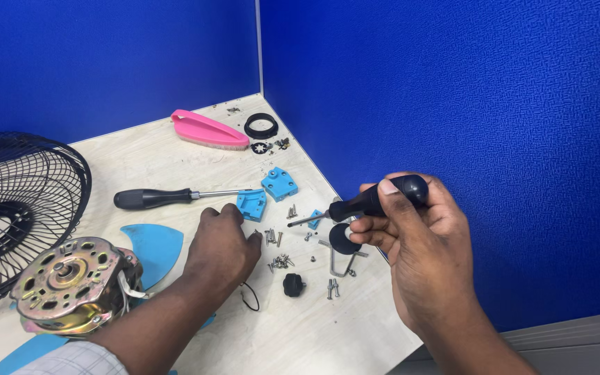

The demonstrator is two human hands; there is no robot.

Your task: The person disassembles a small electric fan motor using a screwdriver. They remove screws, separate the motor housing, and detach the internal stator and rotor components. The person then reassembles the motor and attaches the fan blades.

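While my right hand grips the black-handled screwdriver, my left hand rests curled, fingertips among loose screws on the tabletop; best pinch one screw cleanly, keeping the tip steady.

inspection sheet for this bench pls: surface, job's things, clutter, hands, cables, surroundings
Surface: pale wood-grain table, corner spot.
Job's things: black-handled screwdriver in right hand; loose screws by left hand.
Clutter: fan motor, black fan guard, blue blade, second screwdriver, blue plastic housings, pink brush, black ring, black knob.
Hands: left fingers on the table at the screws.
Cables: short black wire.
Surroundings: blue partition walls.
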